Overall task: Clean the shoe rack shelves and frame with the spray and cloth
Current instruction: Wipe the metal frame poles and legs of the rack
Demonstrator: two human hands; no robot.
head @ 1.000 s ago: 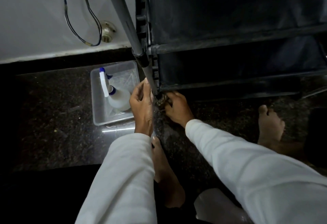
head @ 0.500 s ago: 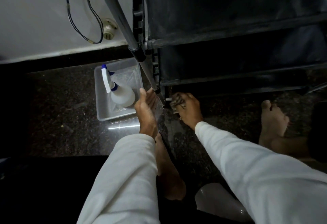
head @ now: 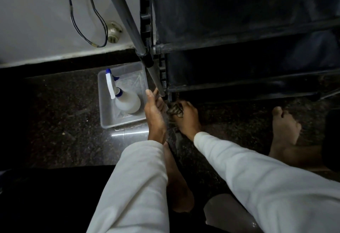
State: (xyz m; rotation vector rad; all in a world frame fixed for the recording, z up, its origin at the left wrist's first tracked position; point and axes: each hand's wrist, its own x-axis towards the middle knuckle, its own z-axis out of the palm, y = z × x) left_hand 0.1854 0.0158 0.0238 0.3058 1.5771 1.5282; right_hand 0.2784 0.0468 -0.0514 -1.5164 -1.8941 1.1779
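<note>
Our right hand (head: 187, 120) has pulled back to the post (head: 154, 74) foot, clamped on cloth (head: 173, 110); left hand (head: 154, 116) wraps post. Spray (head: 127, 100) stands in tub (head: 100, 103) alongside. Rub too hard and we could jolt rack (head: 239, 11) into tub.

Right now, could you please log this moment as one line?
phase: wiping leg | right hand grips cloth at leg base | left hand at leg | spray in tray

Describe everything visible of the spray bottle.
The spray bottle is translucent white plastic with a rounded body, a blue collar, a white trigger head and a blue nozzle tip. It sits in a clear plastic tub on the dark floor beside the rack's leg; the nearby left hand does not touch it.
</note>
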